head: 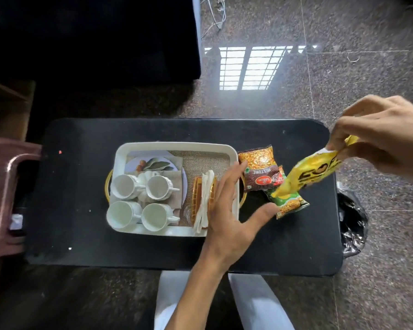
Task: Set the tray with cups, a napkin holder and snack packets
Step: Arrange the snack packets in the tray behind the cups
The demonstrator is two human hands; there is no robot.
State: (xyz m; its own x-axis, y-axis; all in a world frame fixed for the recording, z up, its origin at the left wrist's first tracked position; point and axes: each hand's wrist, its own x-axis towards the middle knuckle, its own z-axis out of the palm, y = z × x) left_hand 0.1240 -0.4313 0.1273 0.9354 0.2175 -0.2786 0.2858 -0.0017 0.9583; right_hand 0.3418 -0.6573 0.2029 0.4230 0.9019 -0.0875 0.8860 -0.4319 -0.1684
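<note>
The tray (pixel 177 146) sat on the table (pixel 153 253) in the middle of the frame. Four cups (pixel 125 185) stood in its left half, two behind and two in front. The napkin holder (pixel 202 201) stood in its right half, with the left hand (pixel 227 206) just beside it. Right of the tray lay the Mixture packet (pixel 260 170), with a second packet (pixel 289 203) touching its lower right. The right hand (pixel 382 136) held a third packet (pixel 312 172) above them.

Single head-worn view, steeply downward, close over the table (pixel 81 246).
</note>
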